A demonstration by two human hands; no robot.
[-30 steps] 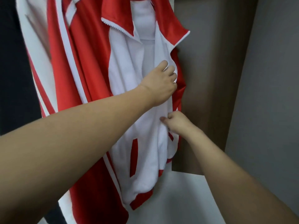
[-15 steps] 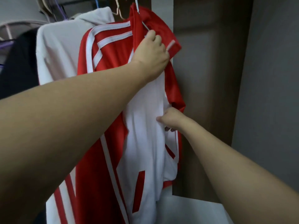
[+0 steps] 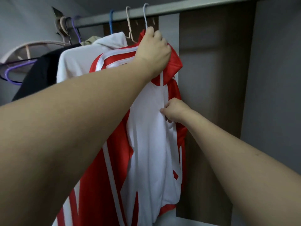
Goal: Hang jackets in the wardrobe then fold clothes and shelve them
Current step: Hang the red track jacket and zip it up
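Note:
A red and white jacket (image 3: 146, 152) hangs in the wardrobe from a pale hanger (image 3: 145, 15) whose hook sits on the grey rail (image 3: 187, 8). My left hand (image 3: 153, 49) grips the jacket's red collar right under the hook. Lower down, my right hand (image 3: 174, 110) pinches the front edge of the white panel at mid-chest. The hanger's shoulders are hidden inside the jacket.
To the left on the same rail hang a white hooded top (image 3: 91, 53) and a black garment (image 3: 40, 74), plus bare purple (image 3: 11, 70) and pink hangers (image 3: 32, 44). A brown wardrobe back panel (image 3: 211, 79) and a grey side wall (image 3: 273, 95) close off the right.
My left hand climbed from the jacket's chest to the collar under the hook. The view tilted up, showing the rail. My right hand keeps pinching the front edge.

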